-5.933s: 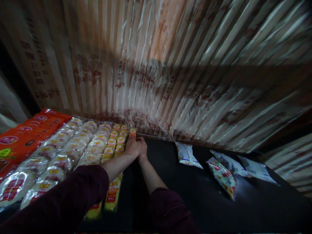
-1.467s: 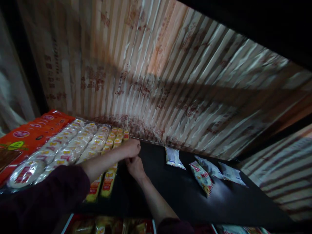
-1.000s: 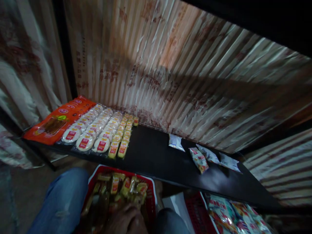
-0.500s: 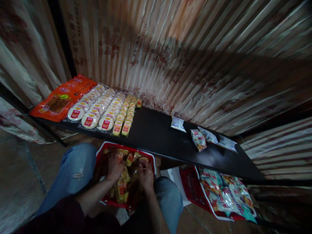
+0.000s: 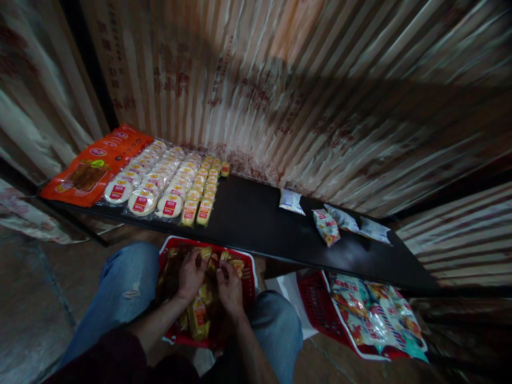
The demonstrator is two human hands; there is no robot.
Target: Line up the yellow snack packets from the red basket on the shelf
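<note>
Between my knees stands a red basket (image 5: 253,266) with a white rim, holding many small yellow wrapped snacks (image 5: 199,320). My left hand (image 5: 192,274) is over its left half, thumb and fingers closed on a yellow wrapped snack (image 5: 206,253). Beside it, my right hand (image 5: 230,288) has its fingers bent together among the packets; what they hold is hidden. On the black shelf (image 5: 252,213) just beyond the basket, similar yellow snacks (image 5: 205,211) lie in two overlapping rows, with one more packet (image 5: 225,169) starting a third at the back.
Left of the yellow rows lie rows of round white packaged crackers (image 5: 143,201) and orange bags (image 5: 86,173). Several small pouches (image 5: 326,226) lie on the shelf's right part. Another red basket (image 5: 316,298) with larger bags (image 5: 376,314) stands at right. A pleated curtain (image 5: 256,96) hangs behind.
My left hand has lifted slightly and now has a yellow snack at its fingertips. My right hand has moved left, closer to the left one. The view has shifted a little.
</note>
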